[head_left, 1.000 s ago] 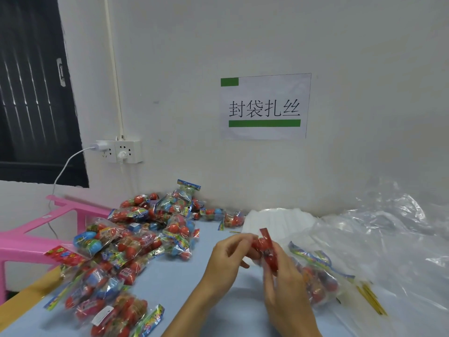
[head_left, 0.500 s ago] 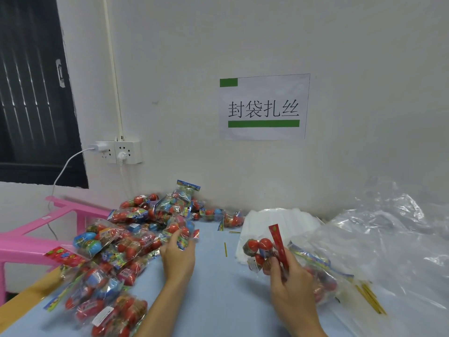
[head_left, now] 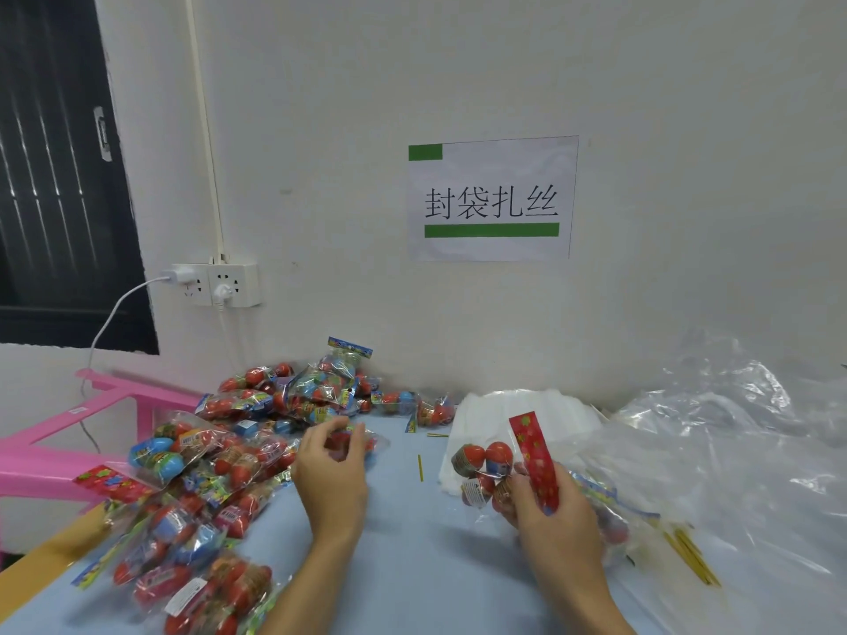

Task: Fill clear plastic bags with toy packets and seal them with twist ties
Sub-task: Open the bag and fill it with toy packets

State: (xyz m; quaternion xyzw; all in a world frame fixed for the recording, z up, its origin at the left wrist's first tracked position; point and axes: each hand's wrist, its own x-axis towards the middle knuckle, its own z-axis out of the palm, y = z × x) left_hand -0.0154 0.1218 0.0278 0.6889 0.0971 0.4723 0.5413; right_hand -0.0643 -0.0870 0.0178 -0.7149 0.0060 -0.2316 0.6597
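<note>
Holding a toy packet point(head_left: 497, 469) of red egg-shaped toys by its red header card, the right hand point(head_left: 557, 520) sits in the lower right of the frame, its grip closed round the packet with the card standing up past the thumb. Just behind that hand lies a clear plastic bag point(head_left: 609, 515) with more packets inside it, partly hidden by the wrist. The left hand point(head_left: 332, 474), at lower centre, has its fingers curled over another packet point(head_left: 355, 444) at the near edge of the pile; that grip is narrow, thumb and fingers closing on the wrapper, though the blur hides how firmly it holds.

The pile of packets point(head_left: 220, 465) spreads from the centre of the frame down to the lower left corner, red and blue eggs in crinkled clear wrappers, all lying on the light blue bench point(head_left: 412, 566). A single gold twist tie point(head_left: 420, 467) lies on the bench between the two hands, and a bundle of gold ties point(head_left: 690, 559) lies at lower right. A stack of white sheets point(head_left: 527, 405) sits behind the right hand against the wall, and loose clear plastic bags point(head_left: 733, 451) heap up at the right edge. A pink stool point(head_left: 68, 451) stands at the left, a wall socket point(head_left: 224, 284) above it, and a paper sign point(head_left: 492, 199) hangs at upper centre.
</note>
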